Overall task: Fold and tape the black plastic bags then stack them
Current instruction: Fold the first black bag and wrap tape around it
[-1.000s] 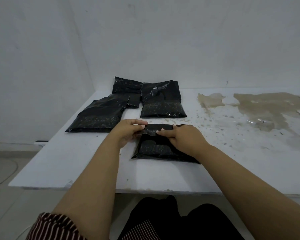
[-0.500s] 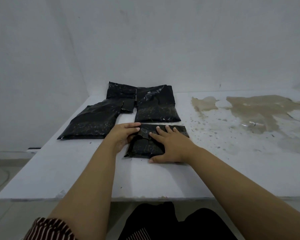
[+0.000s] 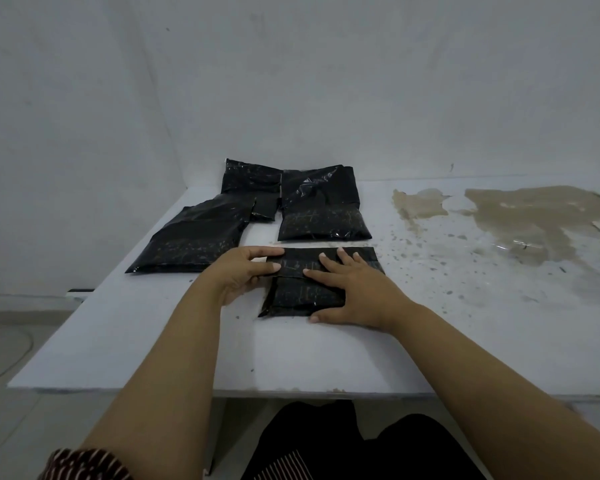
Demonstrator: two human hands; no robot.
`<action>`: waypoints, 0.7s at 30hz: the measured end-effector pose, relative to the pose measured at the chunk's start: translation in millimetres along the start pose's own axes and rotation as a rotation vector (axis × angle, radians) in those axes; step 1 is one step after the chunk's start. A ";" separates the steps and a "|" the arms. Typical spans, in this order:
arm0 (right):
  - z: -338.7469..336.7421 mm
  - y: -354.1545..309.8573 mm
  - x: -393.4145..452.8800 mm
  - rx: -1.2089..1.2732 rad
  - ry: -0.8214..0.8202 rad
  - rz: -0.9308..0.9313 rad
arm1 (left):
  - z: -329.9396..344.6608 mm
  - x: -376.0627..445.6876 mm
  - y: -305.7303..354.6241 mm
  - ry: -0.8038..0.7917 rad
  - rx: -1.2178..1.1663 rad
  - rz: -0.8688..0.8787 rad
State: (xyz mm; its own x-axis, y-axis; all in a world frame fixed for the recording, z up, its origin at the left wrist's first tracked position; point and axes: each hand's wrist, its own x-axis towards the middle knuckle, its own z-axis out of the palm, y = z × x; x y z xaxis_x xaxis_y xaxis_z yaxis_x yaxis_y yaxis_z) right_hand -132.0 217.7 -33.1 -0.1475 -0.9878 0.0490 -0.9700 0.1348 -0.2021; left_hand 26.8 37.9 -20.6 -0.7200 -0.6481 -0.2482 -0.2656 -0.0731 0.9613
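Since half a second ago the right hand [image 3: 355, 289] stays pressed flat on the folded black bag [image 3: 302, 296] on the bench [image 3: 153, 341]; the left hand [image 3: 243, 271] now pinches its flap. No readable writing.

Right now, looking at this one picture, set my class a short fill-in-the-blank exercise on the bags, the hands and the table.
1. The right hand lies ____ on the nearest black bag.
2. The left hand pinches that bag's folded ____ edge.
3. The other bags lie ____ the nearest bag, toward the wall.
4. The brown stain marks the table's ____ side.

Missing words: flat; left; behind; right
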 end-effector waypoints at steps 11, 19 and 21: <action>0.6 -5.2 -3.8 0.118 0.069 0.003 | 63.7 -15.5 15.7 0.047 0.815 0.368; -7.1 16.3 -17.6 0.406 0.250 0.168 | 81.6 -12.9 -2.8 -0.073 1.203 0.328; -9.1 20.6 -16.5 0.501 0.407 0.318 | 82.8 -11.3 -5.9 -0.082 1.351 0.302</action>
State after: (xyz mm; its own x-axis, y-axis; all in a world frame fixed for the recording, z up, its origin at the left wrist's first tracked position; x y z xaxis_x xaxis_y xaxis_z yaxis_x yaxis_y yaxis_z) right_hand -151.3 237.5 -29.2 -0.5632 -0.7864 0.2539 -0.6771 0.2630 -0.6873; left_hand -16.6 108.5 -33.3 -0.8827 -0.4581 -0.1048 -0.4689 0.8735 0.1307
